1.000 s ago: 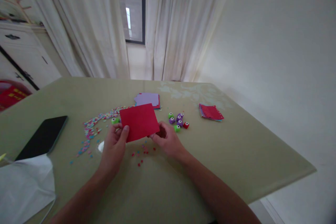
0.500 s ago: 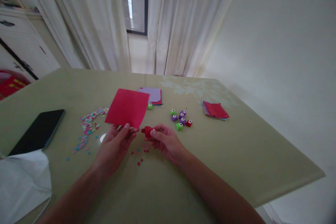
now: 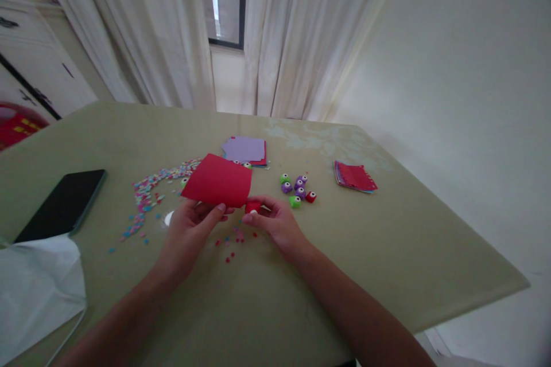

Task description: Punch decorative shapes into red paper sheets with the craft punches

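My left hand pinches the near edge of a square red sheet of paper, which is held tilted above the table. Between the fingers and thumb of my right hand sits a small red craft punch, partly hidden by the fingers. It is at the paper's near right corner; whether the paper is inside its slot I cannot make out. Below the hands lie a few tiny punched paper pieces. Several more punches with eye-like buttons, among them a green punch and a red punch, stand right of centre.
Paper confetti spreads left of my hands. A stack of purple and red paper lies behind them, and a stack of red-topped paper lies at the right. A black phone and a white face mask occupy the table's left side.
The red punch has moved right and up to the corner of the red paper. The paper has shifted right and tipped flatter. My view has tilted slightly.
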